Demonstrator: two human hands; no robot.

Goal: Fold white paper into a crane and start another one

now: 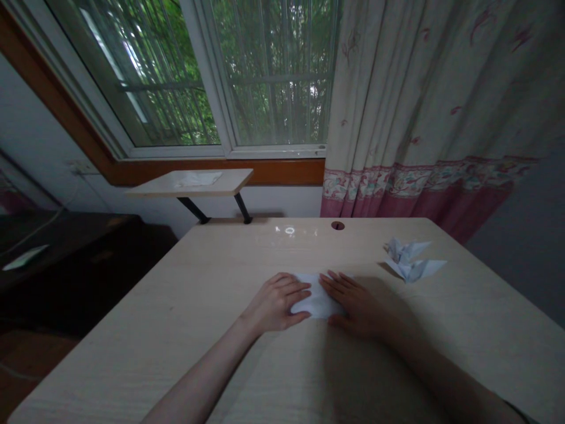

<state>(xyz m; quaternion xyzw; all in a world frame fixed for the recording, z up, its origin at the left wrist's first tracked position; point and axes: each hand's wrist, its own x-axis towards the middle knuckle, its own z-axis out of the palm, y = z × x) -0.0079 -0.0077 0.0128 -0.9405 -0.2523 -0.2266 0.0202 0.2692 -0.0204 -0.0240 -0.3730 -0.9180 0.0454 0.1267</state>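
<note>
A small white sheet of paper (316,300) lies flat on the pale wooden desk (212,330). My left hand (280,300) rests on its left side, fingers stretched out over the edge and the thumb along the near side. On the paper's right side lies my right hand (353,303), also flat, its fingers pointing up and to the left. Between the two hands the middle of the sheet shows; its side edges are covered. To the right, apart from my hands, stand folded white paper cranes (412,262), close together.
At the back left a small raised shelf (220,181) on black legs holds some white paper (198,178). A round cable hole (338,225) sits near the desk's back edge. Behind are a window and a patterned curtain (392,118). Dark furniture (66,259) stands at the left.
</note>
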